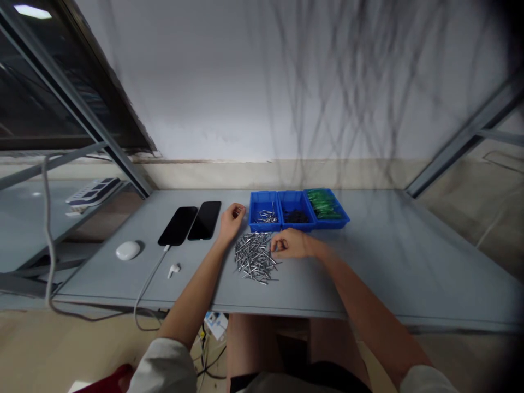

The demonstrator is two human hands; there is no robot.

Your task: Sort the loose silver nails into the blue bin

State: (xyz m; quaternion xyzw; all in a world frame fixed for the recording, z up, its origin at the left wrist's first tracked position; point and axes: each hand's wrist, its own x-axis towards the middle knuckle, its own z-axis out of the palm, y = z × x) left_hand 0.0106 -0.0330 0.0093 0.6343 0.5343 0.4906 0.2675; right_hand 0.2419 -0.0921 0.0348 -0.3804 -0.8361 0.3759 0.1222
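A heap of thin silvery metal pieces (254, 256), which look like pop rivets, lies on the grey table. My right hand (291, 243) is at the heap's right edge with its fingers curled together; whatever is in them is hidden. My left hand (231, 220) rests beside the left blue bin (257, 200), up and left of the heap. Its fingers are closed too, and I cannot make out anything in them. More of the silvery pieces lie in that left bin. The middle blue bin (291, 197) holds small dark parts, and the right blue bin (333, 222) holds green pieces (322, 203).
Left of my left arm lie two black phones (178, 226) (205, 220), one with a white cable (152, 274) plugged in. A white earbud (174, 269) and a round white case (127, 250) are nearby. Behind the grey table (393, 245) is a wall (213, 82).
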